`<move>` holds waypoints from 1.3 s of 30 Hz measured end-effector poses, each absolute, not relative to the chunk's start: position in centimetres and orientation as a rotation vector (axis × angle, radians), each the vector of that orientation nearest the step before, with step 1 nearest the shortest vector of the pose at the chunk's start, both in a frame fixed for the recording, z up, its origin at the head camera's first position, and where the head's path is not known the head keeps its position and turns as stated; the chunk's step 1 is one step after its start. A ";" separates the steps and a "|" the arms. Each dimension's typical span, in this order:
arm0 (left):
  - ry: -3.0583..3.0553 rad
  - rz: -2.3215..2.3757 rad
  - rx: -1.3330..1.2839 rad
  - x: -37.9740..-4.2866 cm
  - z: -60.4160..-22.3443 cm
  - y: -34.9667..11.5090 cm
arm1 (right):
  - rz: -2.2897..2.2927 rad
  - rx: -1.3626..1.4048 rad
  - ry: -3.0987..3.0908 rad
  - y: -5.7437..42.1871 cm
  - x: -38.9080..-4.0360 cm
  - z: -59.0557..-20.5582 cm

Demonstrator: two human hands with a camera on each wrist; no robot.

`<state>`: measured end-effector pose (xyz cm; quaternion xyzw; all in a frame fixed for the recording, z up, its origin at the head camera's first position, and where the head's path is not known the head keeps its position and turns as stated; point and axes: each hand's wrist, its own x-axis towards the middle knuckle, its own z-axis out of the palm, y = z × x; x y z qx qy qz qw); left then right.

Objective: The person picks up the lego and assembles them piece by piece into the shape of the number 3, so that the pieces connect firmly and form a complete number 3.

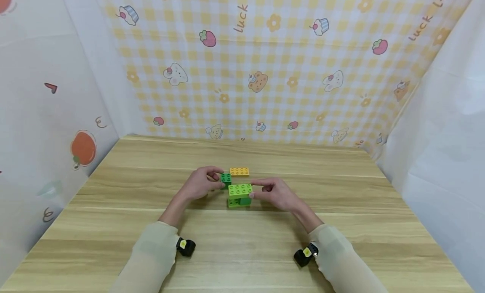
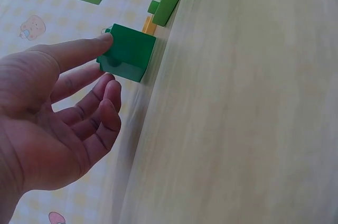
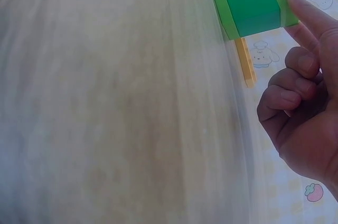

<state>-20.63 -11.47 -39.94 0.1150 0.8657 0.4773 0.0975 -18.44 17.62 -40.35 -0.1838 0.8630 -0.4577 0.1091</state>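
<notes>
My left hand (image 1: pixel 199 183) pinches a dark green building block (image 1: pixel 225 178) between thumb and forefinger; its other fingers curl loosely below in the left wrist view. Just right of that block is a small stack. Its top is a light green brick (image 1: pixel 240 189) with two rows of studs. A green block (image 3: pixel 253 8) under its right end joins it to a lower light green brick (image 1: pixel 233 203), whose left studs show through the gap. My right hand (image 1: pixel 277 194) holds the top brick's right end with thumb and forefinger, other fingers curled in.
A flat yellow-orange brick (image 1: pixel 239 171) lies behind the stack on the wooden table (image 1: pixel 242 251). A patterned cloth (image 1: pixel 265 103) hangs at the table's back edge, with white cloth on both sides. Each wrist wears a small black camera (image 1: pixel 186 246).
</notes>
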 end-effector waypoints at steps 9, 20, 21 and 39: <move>2.576 1.403 0.340 -21.0 -40.3 -11.5 | -1.345 -0.532 2.540 17.5 -18.4 -40.2; 2.599 1.383 0.329 -21.0 -40.5 -11.4 | -1.337 -0.539 2.545 17.6 -18.4 -40.4; 2.599 1.383 0.329 -20.9 -40.5 -11.4 | -1.335 -0.542 2.545 17.6 -18.4 -40.4; 2.619 1.368 0.350 -20.9 -40.5 -11.2 | -1.335 -0.523 2.538 17.6 -18.3 -40.5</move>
